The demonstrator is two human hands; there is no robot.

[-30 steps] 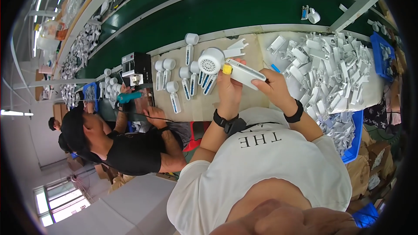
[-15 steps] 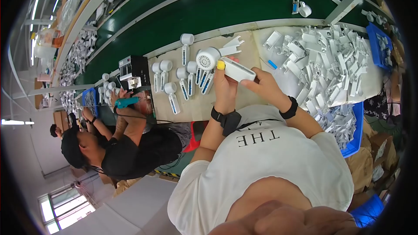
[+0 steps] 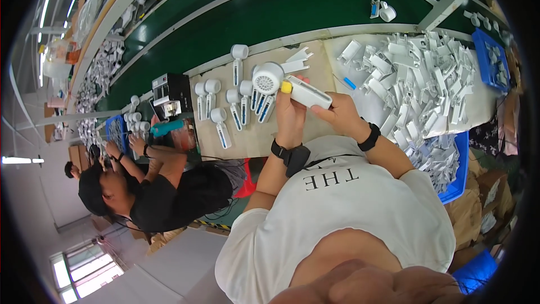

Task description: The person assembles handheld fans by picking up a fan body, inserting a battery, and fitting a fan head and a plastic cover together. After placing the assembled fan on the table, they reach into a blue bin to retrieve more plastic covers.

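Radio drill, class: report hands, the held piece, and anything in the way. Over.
Left hand and right hand both on white handle. Round grilled head at its left end. Heaped white parts to the right, clear of both hands.

A teal tool (image 3: 167,128) lies near a black machine (image 3: 179,90); a window (image 3: 89,263) shines lower left

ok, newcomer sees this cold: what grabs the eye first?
Probably the heap of loose white plastic parts on the right side of the worktable. Next, near the middle, the white device with a round vented head, held by the left hand and right hand. To its left, similar round-headed pieces lie on the table, with a turquoise tool beyond them.
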